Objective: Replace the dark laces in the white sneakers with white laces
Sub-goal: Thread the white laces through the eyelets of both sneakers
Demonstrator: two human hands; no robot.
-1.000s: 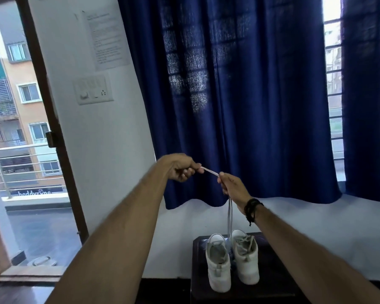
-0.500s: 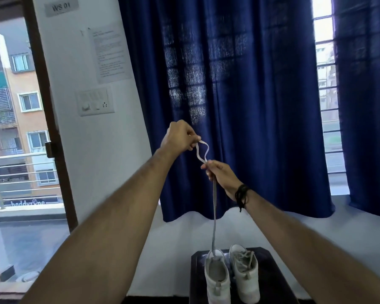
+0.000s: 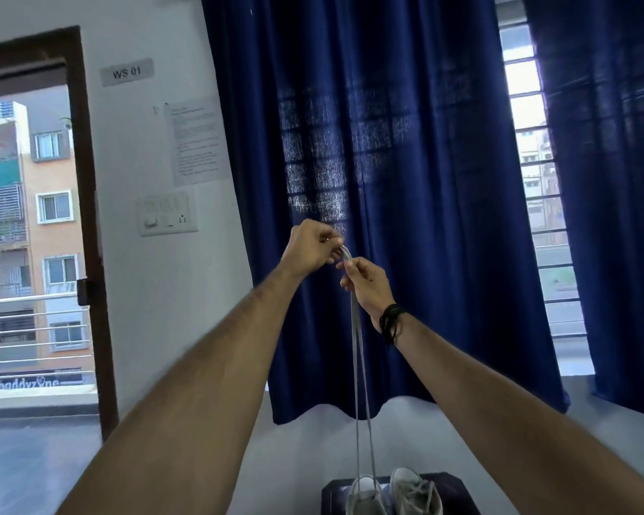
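Two white sneakers stand side by side on a dark stool (image 3: 458,494) at the bottom edge of the view. The left sneaker (image 3: 365,498) has no lacing that I can see. The right sneaker (image 3: 415,492) carries grey laces. A pale lace (image 3: 358,366) hangs doubled from my raised hands down to the left sneaker. My left hand (image 3: 313,245) pinches its top end. My right hand (image 3: 367,282) grips both strands just below, a black band on its wrist.
A blue curtain (image 3: 387,180) covers the barred window behind my hands. A white wall with a switch plate (image 3: 166,215) and a paper notice lies to the left. Further left an open door (image 3: 86,217) leads to a balcony with a railing.
Both hands have risen from chest height and come close together. The lace, first stretched between them, now hangs as two long strands. The camera tilted upward, so the sneakers dropped to the frame's bottom.
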